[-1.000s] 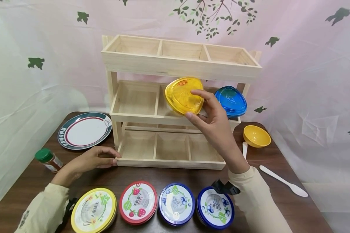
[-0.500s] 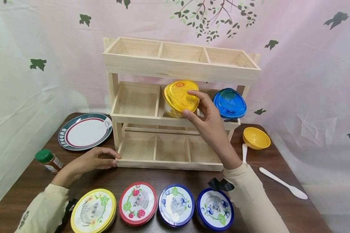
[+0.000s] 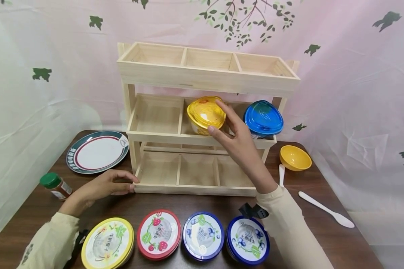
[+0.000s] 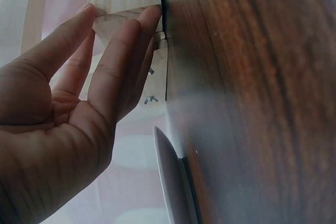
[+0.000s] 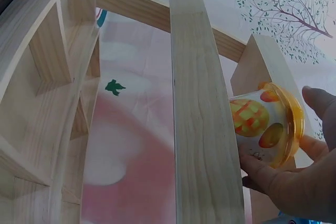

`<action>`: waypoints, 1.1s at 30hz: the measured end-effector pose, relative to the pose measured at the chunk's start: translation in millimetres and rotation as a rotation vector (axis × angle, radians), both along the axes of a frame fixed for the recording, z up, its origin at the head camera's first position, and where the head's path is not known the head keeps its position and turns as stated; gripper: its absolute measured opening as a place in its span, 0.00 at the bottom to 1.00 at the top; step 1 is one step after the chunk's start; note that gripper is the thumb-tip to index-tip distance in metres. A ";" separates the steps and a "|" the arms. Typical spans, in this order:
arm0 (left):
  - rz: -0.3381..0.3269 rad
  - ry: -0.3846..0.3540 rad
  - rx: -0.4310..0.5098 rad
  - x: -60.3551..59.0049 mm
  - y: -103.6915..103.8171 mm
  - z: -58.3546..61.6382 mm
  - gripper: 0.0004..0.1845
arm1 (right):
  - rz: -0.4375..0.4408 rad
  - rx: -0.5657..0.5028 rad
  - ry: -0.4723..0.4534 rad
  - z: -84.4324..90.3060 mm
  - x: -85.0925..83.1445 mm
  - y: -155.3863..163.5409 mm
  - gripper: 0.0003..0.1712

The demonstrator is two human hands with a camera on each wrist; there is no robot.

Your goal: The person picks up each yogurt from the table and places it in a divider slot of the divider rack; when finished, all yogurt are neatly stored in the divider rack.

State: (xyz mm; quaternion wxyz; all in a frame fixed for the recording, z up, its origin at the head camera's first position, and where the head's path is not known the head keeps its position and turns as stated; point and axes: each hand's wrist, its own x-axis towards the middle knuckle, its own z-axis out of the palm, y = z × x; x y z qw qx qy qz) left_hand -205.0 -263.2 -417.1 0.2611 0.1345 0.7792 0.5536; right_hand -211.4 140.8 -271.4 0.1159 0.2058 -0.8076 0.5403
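A spice jar (image 3: 55,184) with a green cap and a striped plate (image 3: 97,151) are seen at the table's left. The left hand (image 3: 104,185) is laid with straight fingers against the lower left corner of the wooden rack (image 3: 202,86). In the middle shelf's centre compartment, a yellow-lidded cup (image 3: 205,113) is gripped by the right hand (image 3: 237,140), fingers curled round its rim; it appears to be tilted. A blue-lidded cup (image 3: 263,118) is set just beside it.
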 end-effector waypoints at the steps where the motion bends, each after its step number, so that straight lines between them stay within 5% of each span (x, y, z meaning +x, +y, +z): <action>1: 0.000 0.000 0.001 -0.1 -0.1 -0.2 0.15 | -0.010 0.011 -0.002 0.2 1.6 1.2 0.39; 9: -0.003 -0.004 0.002 -0.2 0.4 -1.3 0.15 | -0.098 0.192 0.048 7.3 25.1 16.3 0.40; 19: 0.002 0.001 -0.020 0.4 0.9 2.0 0.16 | -0.151 0.191 0.106 12.0 79.0 57.3 0.38; 28: -0.002 -0.002 -0.041 -1.1 4.2 1.7 0.15 | -0.291 0.111 0.091 5.1 117.1 125.2 0.36; 33: 0.016 0.003 -0.052 0.2 0.9 1.6 0.15 | -0.245 -0.059 -0.010 -12.8 129.6 154.4 0.34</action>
